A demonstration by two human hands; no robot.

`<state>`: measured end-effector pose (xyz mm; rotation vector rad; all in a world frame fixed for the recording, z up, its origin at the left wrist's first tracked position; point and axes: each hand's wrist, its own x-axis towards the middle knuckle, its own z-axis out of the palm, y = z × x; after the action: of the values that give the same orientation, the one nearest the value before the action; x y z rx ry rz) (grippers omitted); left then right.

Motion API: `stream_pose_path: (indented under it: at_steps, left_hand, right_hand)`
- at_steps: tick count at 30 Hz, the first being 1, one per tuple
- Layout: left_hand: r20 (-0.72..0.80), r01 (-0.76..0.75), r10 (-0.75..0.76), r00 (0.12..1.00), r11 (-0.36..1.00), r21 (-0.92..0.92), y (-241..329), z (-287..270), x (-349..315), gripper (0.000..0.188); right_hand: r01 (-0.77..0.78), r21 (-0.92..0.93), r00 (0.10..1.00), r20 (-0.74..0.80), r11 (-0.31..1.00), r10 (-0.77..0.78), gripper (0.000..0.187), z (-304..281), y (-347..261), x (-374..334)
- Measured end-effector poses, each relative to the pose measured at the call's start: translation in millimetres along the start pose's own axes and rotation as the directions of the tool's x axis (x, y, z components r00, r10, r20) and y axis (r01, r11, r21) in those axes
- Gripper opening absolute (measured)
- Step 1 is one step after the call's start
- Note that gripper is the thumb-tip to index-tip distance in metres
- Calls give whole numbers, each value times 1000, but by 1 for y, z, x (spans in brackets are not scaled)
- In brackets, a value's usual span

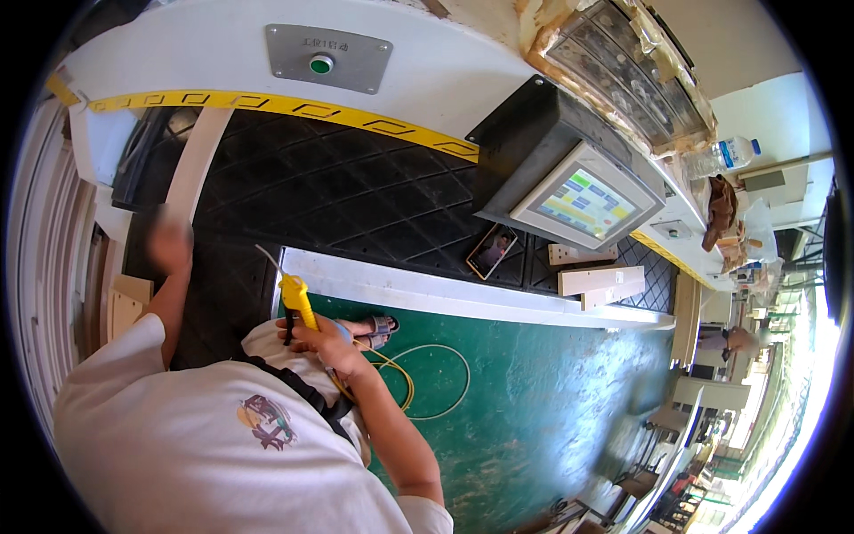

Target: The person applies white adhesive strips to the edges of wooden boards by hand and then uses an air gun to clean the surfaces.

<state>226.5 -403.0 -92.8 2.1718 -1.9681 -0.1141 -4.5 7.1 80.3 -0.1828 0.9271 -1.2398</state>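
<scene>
My right hand is closed round the handle of a yellow air blow gun. Its thin metal nozzle points up and to the left, over the near edge of the black matted bench. A yellow air hose trails from the gun side toward the green floor. On the left, my left hand is at the near end of a pale wooden board that reaches back to the yellow strip. That hand is blurred and its fingers do not show, so whether it grips the board I cannot tell.
A control screen in a black housing juts over the bench at right. Beside it lie a phone and several wooden pieces. A green button sits on the white panel behind. More boards stand at left.
</scene>
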Motion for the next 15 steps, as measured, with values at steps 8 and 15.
stream_pose_path:
  at_steps: [8, 15]
  left_hand:
    - [73, 34, -40, 997, 996, 83, -6, -13, 4, 71]
    - [-219, -434, 470, 855, 880, 193, -17, -2, 13, 43]
  right_hand:
    - [-125, -42, 963, -246, 991, 111, 42, -62, 0, -98]
    - [-552, 129, 485, -754, 824, 443, 28, -201, 207, -169]
